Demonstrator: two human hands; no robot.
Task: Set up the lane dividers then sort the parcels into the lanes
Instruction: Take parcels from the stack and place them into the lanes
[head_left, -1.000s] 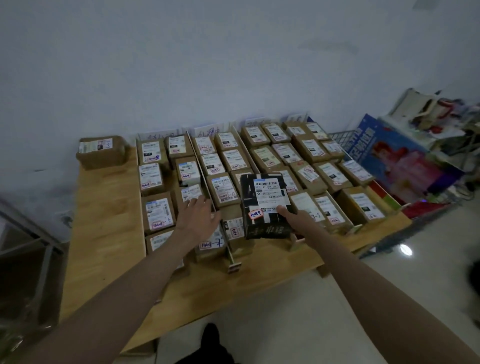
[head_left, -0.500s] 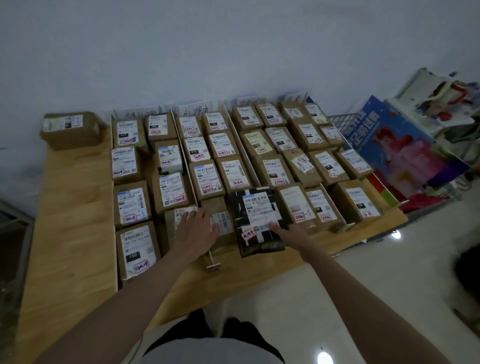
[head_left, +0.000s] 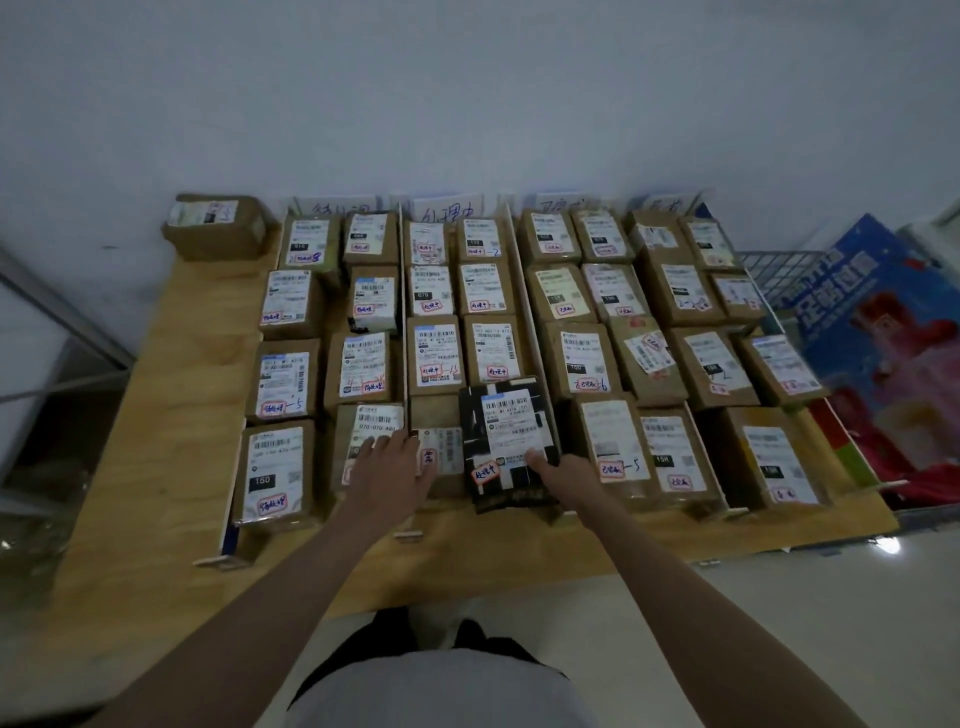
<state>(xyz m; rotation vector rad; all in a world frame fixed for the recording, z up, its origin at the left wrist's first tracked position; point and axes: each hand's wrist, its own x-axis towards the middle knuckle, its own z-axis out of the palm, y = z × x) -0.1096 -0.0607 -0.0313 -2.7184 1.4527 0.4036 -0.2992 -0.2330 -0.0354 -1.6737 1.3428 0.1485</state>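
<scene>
Several labelled brown parcels fill the lanes on the wooden table (head_left: 171, 415), split by thin white lane dividers (head_left: 521, 270). A black parcel (head_left: 506, 415) with a white label lies at the front of the second lane. My right hand (head_left: 563, 475) grips its near right corner, thumb on top and fingers hidden behind it. Flat, with straight fingers, my left hand (head_left: 395, 465) rests on the front brown parcel (head_left: 371, 418) marked 070, reaching over to the neighbouring parcel (head_left: 441, 452).
One brown parcel (head_left: 218, 223) sits apart at the table's back left corner. Handwritten paper signs (head_left: 447, 208) lean on the wall behind the lanes. A blue printed box (head_left: 883, 332) and a wire basket (head_left: 774, 270) stand to the right. Divider feet (head_left: 221, 561) stick out at the front.
The black parcel has come down from a raised tilt into the front of its lane, still in my right hand. My left hand has stayed on the front brown parcels. The camera moved closer.
</scene>
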